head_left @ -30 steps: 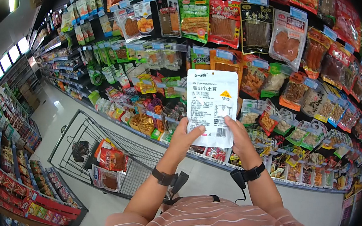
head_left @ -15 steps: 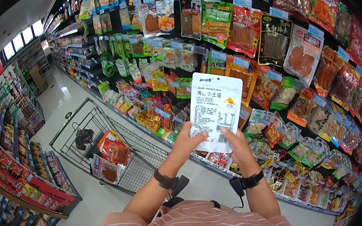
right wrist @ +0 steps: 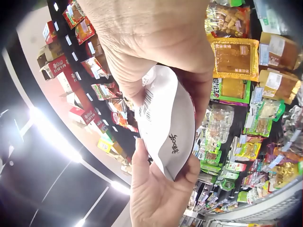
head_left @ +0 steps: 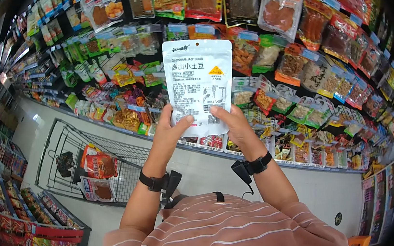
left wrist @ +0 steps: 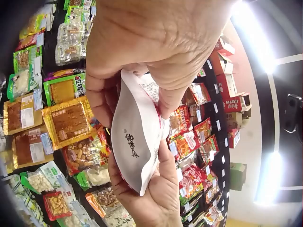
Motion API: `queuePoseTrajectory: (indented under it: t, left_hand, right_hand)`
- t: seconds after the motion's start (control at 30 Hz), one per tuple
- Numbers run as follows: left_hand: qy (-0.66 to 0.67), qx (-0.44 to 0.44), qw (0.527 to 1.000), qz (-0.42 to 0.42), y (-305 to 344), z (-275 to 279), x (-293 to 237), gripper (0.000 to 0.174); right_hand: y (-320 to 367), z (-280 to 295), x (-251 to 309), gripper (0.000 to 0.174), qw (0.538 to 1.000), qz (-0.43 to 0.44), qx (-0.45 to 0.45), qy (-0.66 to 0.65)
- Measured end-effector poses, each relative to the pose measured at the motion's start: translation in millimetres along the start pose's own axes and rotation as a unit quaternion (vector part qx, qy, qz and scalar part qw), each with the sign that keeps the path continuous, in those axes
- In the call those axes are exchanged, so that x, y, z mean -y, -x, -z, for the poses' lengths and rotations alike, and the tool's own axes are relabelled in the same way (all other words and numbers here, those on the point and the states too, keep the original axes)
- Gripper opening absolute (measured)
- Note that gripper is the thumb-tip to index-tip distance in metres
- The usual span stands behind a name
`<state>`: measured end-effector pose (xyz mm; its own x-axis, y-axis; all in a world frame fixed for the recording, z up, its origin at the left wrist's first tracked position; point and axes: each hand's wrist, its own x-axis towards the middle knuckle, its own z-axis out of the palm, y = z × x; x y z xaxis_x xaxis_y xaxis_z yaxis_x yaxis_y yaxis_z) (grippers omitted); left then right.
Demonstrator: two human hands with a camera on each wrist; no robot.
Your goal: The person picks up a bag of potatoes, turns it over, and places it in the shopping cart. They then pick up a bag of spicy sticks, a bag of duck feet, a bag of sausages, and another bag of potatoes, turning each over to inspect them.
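Observation:
Both hands hold a white snack pouch [head_left: 195, 82] upright before the chest, its printed back with a barcode and a yellow triangle turned to the head camera. The left hand [head_left: 166, 129] pinches the lower left corner, thumb across the print. At the lower right, the right hand [head_left: 236, 126] grips the other side, its thumb over the barcode area. In the left wrist view the bottom of the pouch [left wrist: 135, 137] bulges between thumb and curled fingers. The right wrist view shows the same white base of the pouch [right wrist: 173, 132], with both hands around its edges.
A shopping cart [head_left: 131, 162] stands at the left, with a red snack bag [head_left: 101, 165] and a clear-fronted pack [head_left: 97, 188] in it. Racks of hanging snack packs [head_left: 281, 9] rise in front. Another shelf [head_left: 49, 237] is at the lower left.
The head view has turned, so pouch, hands and cart first drift slightly, then appear further left and higher. Both hands keep the same hold on the pouch.

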<state>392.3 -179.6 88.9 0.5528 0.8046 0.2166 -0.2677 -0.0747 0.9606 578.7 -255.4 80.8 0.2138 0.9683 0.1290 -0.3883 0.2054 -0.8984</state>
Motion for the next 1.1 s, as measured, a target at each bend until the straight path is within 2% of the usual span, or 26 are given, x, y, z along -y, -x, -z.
queuePoseTrajectory:
  t: [0.07, 0.17, 0.27, 0.37, 0.5, 0.63, 0.67, 0.77, 0.8, 0.87, 0.97, 1.1]
  left_hand:
    - [-0.027, 0.020, 0.999, -0.003, -5, -3, 4, 0.054]
    - [-0.053, 0.013, 0.996, -0.070, -19, -12, 22, 0.057]
    - [-0.103, -0.038, 0.989, -0.096, -28, -28, 23, 0.059]
    - [-0.294, -0.032, 0.930, -0.217, -22, -55, -14, 0.059]
    - [-0.323, 0.058, 0.900, -0.288, -23, -94, -33, 0.057]
    - [-0.282, 0.113, 0.908, -0.288, -32, -120, -29, 0.066]
    - [-0.274, 0.129, 0.914, -0.270, -34, -124, -28, 0.075]
    - [-0.237, 0.160, 0.926, -0.246, -43, -134, -14, 0.089]
    - [-0.170, 0.184, 0.944, -0.215, -45, -138, -9, 0.094]
    - [-0.037, 0.231, 0.961, -0.145, -46, -144, -2, 0.104]
    - [0.010, 0.260, 0.961, -0.096, -45, -147, -6, 0.111]
    - [0.125, 0.294, 0.948, -0.021, -47, -150, -8, 0.099]
  right_hand:
    - [3, 8, 1, 0.039, 1.000, 0.005, -0.007, 0.001]
    - [5, 21, -1, 0.038, 0.998, 0.042, -0.051, 0.013]
    - [11, 32, 15, 0.039, 0.993, 0.081, -0.089, 0.001]
    - [17, 39, 39, 0.038, 0.979, 0.133, -0.146, 0.045]
    - [32, 36, 67, 0.035, 0.946, 0.209, -0.196, 0.149]
    - [42, 28, 74, 0.034, 0.900, 0.288, -0.231, 0.232]
    - [47, 27, 77, 0.038, 0.894, 0.287, -0.231, 0.257]
    - [56, 31, 76, 0.046, 0.777, 0.354, -0.263, 0.448]
    - [60, 33, 76, 0.059, 0.778, 0.351, -0.234, 0.466]
    - [67, 37, 79, 0.066, 0.744, 0.363, -0.224, 0.514]
    - [77, 38, 81, 0.078, 0.719, 0.356, -0.209, 0.559]
    - [89, 34, 82, 0.076, 0.688, 0.362, -0.203, 0.596]
